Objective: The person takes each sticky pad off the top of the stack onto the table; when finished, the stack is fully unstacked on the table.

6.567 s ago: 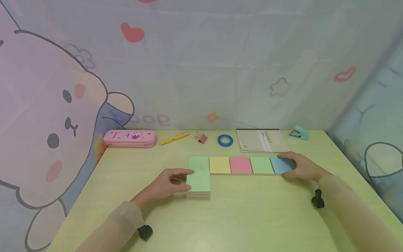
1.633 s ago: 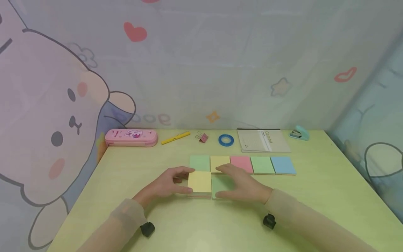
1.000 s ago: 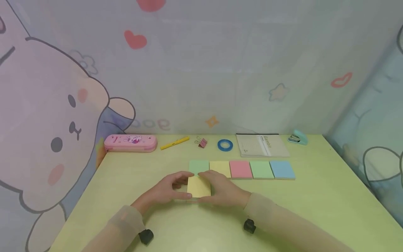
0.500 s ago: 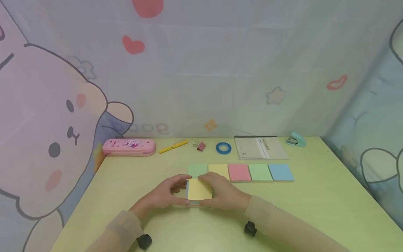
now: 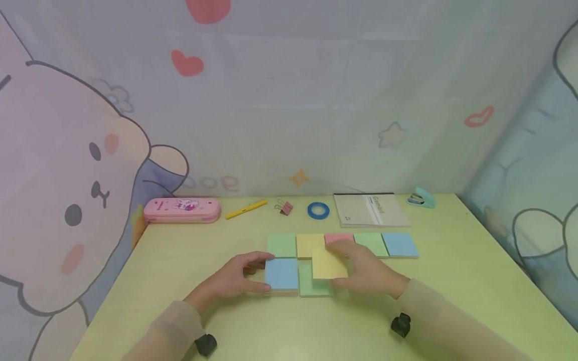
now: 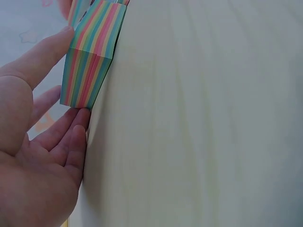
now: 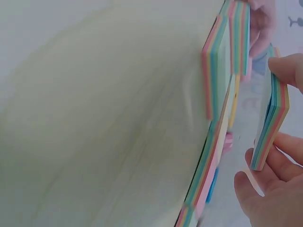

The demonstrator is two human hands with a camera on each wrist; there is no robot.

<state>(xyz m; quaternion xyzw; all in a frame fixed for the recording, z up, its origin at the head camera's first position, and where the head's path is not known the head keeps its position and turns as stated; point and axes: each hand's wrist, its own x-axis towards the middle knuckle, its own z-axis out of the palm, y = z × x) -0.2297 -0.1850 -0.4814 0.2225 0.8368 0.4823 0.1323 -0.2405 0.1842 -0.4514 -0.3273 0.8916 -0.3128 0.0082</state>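
My left hand (image 5: 230,278) pinches the left corners of a sticky-note stack (image 5: 281,274), blue on top, with thumb in front and forefinger behind. The stack's striped sides (image 6: 90,71) show in the left wrist view. My right hand (image 5: 372,271) grips a yellow-topped sticky-note pad (image 5: 327,264) by its front and back edges. That pad is raised and partly covers a green pad (image 5: 309,288) right of the stack. In the right wrist view, thumb and fingers hold the striped pad (image 7: 274,123) apart from the thicker one (image 7: 215,66) on the table.
Behind runs a row of pads: green (image 5: 281,244), yellow (image 5: 309,243), pink (image 5: 338,237), green (image 5: 372,244), blue (image 5: 400,244). Farther back lie a pencil case (image 5: 182,210), yellow pen (image 5: 246,209), binder clip (image 5: 285,208), blue tape roll (image 5: 318,217), notebook (image 5: 370,210) and stapler (image 5: 422,198).
My right hand has gone from the row's blue pad to the stack, then lifted the yellow-topped pad rightward. The stack's top is now blue; a green pad has appeared beside it. My left hand stays.
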